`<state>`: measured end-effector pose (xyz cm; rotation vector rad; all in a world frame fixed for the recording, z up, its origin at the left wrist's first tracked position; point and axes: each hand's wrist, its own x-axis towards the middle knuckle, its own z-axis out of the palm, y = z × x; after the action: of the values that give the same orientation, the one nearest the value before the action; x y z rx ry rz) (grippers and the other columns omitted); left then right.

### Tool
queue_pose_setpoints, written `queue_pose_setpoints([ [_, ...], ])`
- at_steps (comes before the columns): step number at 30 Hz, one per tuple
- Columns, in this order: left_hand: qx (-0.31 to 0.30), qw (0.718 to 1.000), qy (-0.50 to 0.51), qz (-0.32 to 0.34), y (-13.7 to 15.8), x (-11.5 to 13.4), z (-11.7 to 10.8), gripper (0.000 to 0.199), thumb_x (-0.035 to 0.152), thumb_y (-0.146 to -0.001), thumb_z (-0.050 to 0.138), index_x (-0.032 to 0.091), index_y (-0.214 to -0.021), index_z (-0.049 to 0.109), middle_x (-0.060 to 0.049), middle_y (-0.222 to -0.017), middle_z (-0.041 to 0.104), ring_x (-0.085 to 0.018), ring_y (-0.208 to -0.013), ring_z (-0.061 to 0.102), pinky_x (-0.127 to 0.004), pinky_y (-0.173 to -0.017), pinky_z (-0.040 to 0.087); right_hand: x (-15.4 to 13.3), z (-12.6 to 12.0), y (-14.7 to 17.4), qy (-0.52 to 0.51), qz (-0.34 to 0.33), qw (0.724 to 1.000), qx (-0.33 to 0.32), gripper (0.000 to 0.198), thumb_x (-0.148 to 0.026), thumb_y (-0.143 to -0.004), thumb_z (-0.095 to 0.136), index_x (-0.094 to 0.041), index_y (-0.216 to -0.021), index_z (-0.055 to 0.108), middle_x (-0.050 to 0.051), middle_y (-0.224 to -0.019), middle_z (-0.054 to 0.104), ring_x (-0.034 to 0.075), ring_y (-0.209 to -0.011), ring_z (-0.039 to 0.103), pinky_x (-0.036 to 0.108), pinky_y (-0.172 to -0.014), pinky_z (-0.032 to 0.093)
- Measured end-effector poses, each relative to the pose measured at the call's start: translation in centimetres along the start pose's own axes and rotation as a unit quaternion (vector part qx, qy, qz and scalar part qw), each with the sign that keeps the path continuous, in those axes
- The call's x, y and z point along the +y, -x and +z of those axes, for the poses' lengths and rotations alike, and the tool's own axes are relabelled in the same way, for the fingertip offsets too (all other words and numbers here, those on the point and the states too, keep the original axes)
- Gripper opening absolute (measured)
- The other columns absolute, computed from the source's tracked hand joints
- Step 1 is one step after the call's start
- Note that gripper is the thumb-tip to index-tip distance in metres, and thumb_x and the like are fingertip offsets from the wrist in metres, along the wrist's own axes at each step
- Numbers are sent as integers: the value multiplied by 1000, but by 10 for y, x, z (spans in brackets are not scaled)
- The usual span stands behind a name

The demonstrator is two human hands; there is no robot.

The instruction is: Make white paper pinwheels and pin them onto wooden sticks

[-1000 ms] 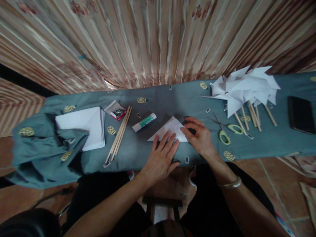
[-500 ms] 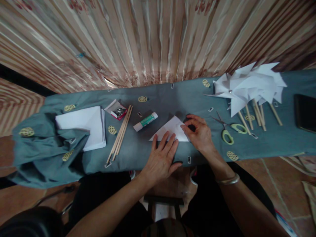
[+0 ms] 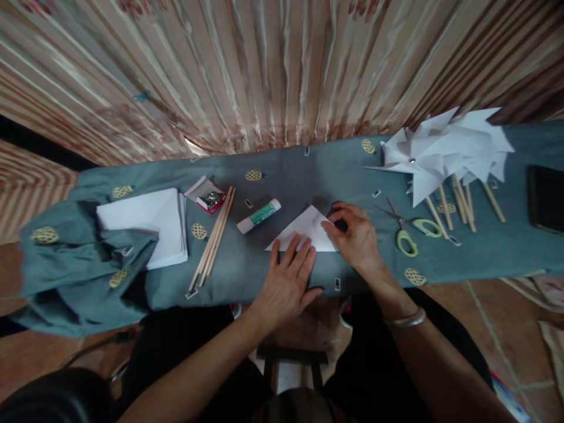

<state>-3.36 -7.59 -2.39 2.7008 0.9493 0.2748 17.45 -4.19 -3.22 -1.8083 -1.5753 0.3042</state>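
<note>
A sheet of white paper [image 3: 309, 221], folded to a triangle, lies on the cloth-covered table with its point away from me. My left hand [image 3: 288, 279] rests flat on its lower edge, fingers spread. At the paper's right edge, my right hand [image 3: 356, 238] has thumb and forefinger closed in a pinch; a bracelet circles that wrist. Just left of the paper is a glue stick [image 3: 259, 216] with a green label. Scissors with light green handles [image 3: 408, 226] lie open to the right of my right hand.
Several wooden sticks [image 3: 215, 241] lie left of the glue stick, beside an opened small box of metal pins [image 3: 209, 197]. Farther left, a stack of white paper [image 3: 170, 220] is partly under bunched cloth. Paper pinwheels [image 3: 445, 153] on sticks and a dark phone-like object [image 3: 546, 198] occupy the right.
Both hands keep nearly the same place on the folded paper. The whole view has shifted very slightly; nothing else has visibly moved.
</note>
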Motion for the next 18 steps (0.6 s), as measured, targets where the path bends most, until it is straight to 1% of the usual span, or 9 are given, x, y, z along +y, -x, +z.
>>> queue_pose_setpoints([
  [8,-3,1000,0,-2,0,0,1,74,55,-96,49,8,-151,35,-23,-157,41,-39,-151,26,-67,-119,21,-1,0,0,6,-4,1000,3,13,-35,-87,63,-24,-84,68,12,-116,71,31,-109,63,51,-97,49],
  [12,-9,1000,-3,-1,-1,0,1,74,55,-96,49,6,-150,35,-23,-156,41,-40,-152,24,-68,-119,20,-2,1,2,27,-24,999,2,18,-37,-91,59,-22,-90,69,13,-116,71,31,-110,62,51,-100,48],
  [14,-12,1000,-10,0,-2,0,1,74,55,-96,50,5,-149,37,-24,-156,41,-41,-151,26,-69,-118,21,-3,0,5,50,-43,998,-1,22,-37,-94,55,-20,-97,69,14,-119,69,32,-111,61,51,-101,47],
  [18,-8,1000,-19,2,-2,0,3,75,57,-96,48,5,-149,38,-24,-156,41,-42,-150,27,-70,-117,22,-9,-4,15,96,-69,993,1,36,-42,-97,51,-19,-121,64,15,-136,62,34,-122,56,54,-105,43],
])
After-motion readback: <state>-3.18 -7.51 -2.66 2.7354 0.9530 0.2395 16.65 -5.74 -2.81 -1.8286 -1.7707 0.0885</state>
